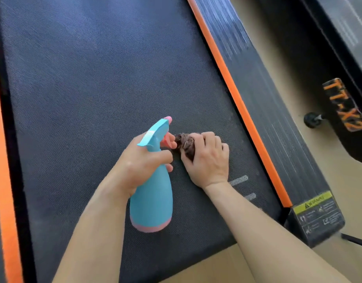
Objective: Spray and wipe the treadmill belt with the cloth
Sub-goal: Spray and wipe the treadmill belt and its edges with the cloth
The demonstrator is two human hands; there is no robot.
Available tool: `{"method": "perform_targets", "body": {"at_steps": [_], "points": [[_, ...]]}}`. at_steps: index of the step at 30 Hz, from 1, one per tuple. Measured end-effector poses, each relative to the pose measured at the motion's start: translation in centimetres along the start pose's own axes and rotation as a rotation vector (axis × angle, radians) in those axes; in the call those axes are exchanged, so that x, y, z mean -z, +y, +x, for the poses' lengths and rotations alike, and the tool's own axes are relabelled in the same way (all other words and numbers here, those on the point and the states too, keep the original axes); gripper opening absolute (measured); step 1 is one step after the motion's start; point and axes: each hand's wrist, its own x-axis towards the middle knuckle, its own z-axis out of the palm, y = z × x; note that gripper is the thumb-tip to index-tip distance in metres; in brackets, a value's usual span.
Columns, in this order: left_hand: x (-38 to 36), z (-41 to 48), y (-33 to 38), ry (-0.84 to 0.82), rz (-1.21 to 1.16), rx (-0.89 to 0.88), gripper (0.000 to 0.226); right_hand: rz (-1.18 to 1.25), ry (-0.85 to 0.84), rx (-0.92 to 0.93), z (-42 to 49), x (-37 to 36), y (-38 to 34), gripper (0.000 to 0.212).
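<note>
Got my left hand (143, 160) wrapped round the bottle (153, 201), right hand (206, 160) clamped on the balled cloth (185, 145) mid-frame on the belt (94, 78), so I'd spritz just ahead, then wipe long overlapping strokes.

Exercise room: a treadmill is seen from above, its black textured treadmill belt (94, 88) bordered by an orange trim strip (235, 94) and a ribbed side rail (278, 129) on which a yellow warning label (317, 203) is fixed. Orange "TT-X2" lettering (343, 105) is carried on black framing beside a small wheel (312, 120). A pale floor (288, 82) is laid beneath. Whether this is a home or a gym cannot be told.
</note>
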Motion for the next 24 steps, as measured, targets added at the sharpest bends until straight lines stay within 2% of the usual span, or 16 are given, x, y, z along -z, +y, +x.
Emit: {"method": "perform_targets", "body": {"at_steps": [5,10,14,22,24], "points": [[0.4,-1.2,0.6,-0.038,-0.011,-0.024,0.056,-0.003,-0.038,0.000,-0.3,1.1,0.1,0.043],[-1.1,-0.6,1.2,0.008,-0.009,-0.031,0.058,-0.066,-0.006,-0.192,-4.1,2.6,4.1,0.046],[-3.1,0.5,1.5,-0.032,0.072,-0.023,0.051,-0.078,-0.033,-0.162,-5.2,2.9,5.2,0.047],[-6.9,2.9,3.1,0.005,0.198,0.009,0.055,-0.014,0.012,-0.158,-5.3,2.2,5.6,0.045],[-7.5,3.1,3.3,0.002,0.252,0.029,0.048,-0.005,0.030,-0.153,-5.2,2.0,5.6,0.044]]}}
